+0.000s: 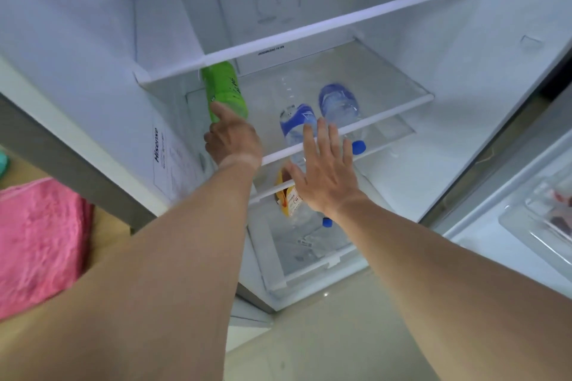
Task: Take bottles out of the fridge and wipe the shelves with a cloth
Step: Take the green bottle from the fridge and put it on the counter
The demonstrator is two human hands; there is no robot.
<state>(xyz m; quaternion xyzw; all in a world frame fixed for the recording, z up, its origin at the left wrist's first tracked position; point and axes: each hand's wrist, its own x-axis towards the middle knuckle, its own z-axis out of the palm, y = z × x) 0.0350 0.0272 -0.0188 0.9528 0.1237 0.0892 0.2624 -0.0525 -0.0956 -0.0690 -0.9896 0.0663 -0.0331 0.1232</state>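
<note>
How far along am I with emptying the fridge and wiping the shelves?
Early. Done: the top shelf looks bare. In hand: your left hand is closing on the green bottle; your right hand is open near the blue-label bottles. Left: those bottles, the lower-shelf yellow-label bottle, and all wiping; the pink cloth lies outside.

The scene is lit brightly and evenly with a cool, bluish-white cast inside the fridge (464, 77); the light source itself cannot be made out. Soft glare is seen on the glass shelves (356, 77), and a small highlight is reflected on the floor tile (325, 294). Shadows are faint and diffuse. Strong wide-angle distortion is shown, with straight shelf edges bowed and the forearms stretched toward the bottom corners. Slight softness is noted throughout, and the small print on the wall sticker (173, 161) is left mostly unreadable
</note>
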